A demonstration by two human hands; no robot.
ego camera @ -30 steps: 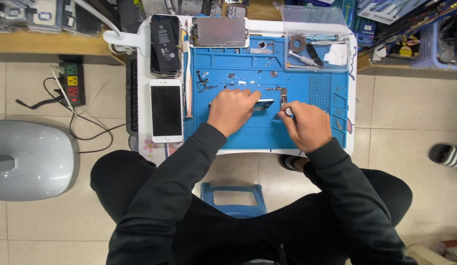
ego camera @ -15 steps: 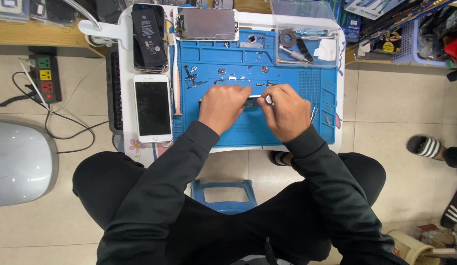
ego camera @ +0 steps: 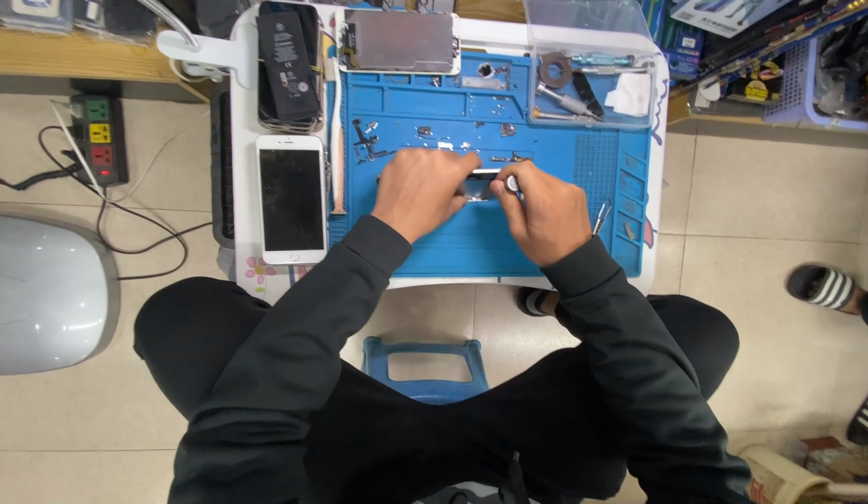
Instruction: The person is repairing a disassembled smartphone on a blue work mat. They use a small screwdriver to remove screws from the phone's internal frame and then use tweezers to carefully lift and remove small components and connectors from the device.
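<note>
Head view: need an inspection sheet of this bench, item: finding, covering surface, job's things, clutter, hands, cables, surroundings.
Surface: blue rubber repair mat on a small white table.
Job's things: small metal part on the mat, pinched between both hands; too small to identify.
Clutter: white smartphone with dark screen, black flat battery, silver display back plate, loose screws and brackets, clear plastic tray of tools.
Hands: left hand and right hand meet at the part; right holds a thin tool.
Cables: black cable from a power strip on the floor.
Surroundings: tiled floor, blue plastic stool, grey domed object, striped sandal.
</note>
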